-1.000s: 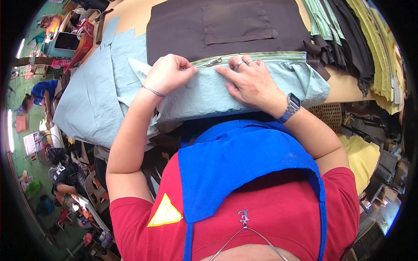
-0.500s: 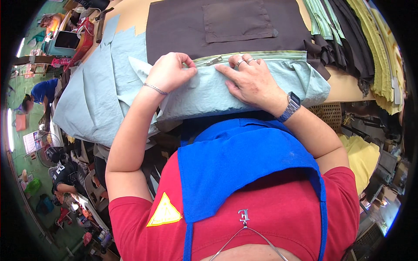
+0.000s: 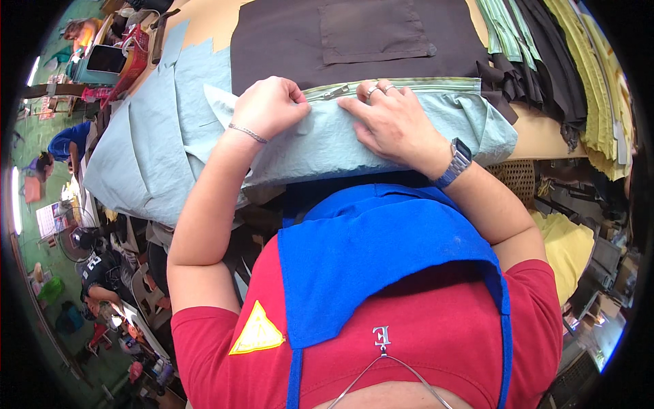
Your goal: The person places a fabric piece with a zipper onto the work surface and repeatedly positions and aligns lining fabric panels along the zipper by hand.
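A dark brown fabric panel (image 3: 279, 48) with a stitched square patch pocket (image 3: 371, 31) lies flat on the table. Along its near edge runs a pale green striped zipper (image 3: 443, 86), and its metal slider (image 3: 336, 93) shows between my hands. Light blue fabric (image 3: 310, 153) joins the zipper's near side and hangs over the table edge. My left hand (image 3: 272, 108) is closed, thumb and finger pinching the light blue fabric beside the zipper. My right hand (image 3: 398, 126) rests on the fabric right of the slider, fingers apart, fingertips on the zipper.
More light blue pieces (image 3: 153, 129) spread on the left. At the right lie striped zipper strips (image 3: 501, 34), dark cloth (image 3: 552, 75) and yellow cloth (image 3: 593, 88). A red basket (image 3: 139, 51) stands at the far left. People work beyond, including one in blue (image 3: 68, 142).
Both hands stay at the zipper with only slight movement. My left wrist has lifted and turned a little. The cloth is almost unmoved.
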A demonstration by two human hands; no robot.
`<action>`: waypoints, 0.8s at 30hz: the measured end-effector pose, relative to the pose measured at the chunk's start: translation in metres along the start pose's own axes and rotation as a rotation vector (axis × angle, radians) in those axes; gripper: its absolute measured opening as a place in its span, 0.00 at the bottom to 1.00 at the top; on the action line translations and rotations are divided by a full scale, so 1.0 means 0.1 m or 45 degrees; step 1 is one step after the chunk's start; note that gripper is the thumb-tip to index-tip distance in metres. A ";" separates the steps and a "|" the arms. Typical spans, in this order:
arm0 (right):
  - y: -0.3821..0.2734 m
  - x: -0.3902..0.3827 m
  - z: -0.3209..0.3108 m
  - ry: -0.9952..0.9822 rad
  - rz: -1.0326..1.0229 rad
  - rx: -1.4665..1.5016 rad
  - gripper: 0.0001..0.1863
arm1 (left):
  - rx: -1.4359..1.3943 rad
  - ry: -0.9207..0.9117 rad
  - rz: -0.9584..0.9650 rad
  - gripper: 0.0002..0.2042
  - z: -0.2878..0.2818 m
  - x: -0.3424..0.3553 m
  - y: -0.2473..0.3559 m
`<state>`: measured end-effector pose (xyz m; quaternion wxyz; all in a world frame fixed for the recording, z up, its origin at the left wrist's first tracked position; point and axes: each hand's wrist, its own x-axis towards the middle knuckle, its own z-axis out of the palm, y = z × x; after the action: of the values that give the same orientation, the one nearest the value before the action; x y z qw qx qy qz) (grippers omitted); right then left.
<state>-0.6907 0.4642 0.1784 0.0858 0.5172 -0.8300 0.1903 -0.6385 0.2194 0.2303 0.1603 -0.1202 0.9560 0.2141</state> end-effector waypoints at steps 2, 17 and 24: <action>-0.04 0.07 0.00 -0.047 -0.027 0.003 0.21 | 0.009 0.008 -0.002 0.12 0.00 -0.01 0.01; -0.08 0.06 0.12 0.045 -0.032 0.029 0.19 | 0.073 0.388 0.429 0.07 0.26 -0.31 -0.01; -0.08 0.06 0.12 0.059 -0.036 0.023 0.18 | -0.149 0.298 0.094 0.11 0.17 -0.28 -0.12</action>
<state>-0.6854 0.4511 0.1711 0.1031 0.5251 -0.8187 0.2084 -0.6048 0.2210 0.2214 0.0325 -0.1183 0.9579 0.2597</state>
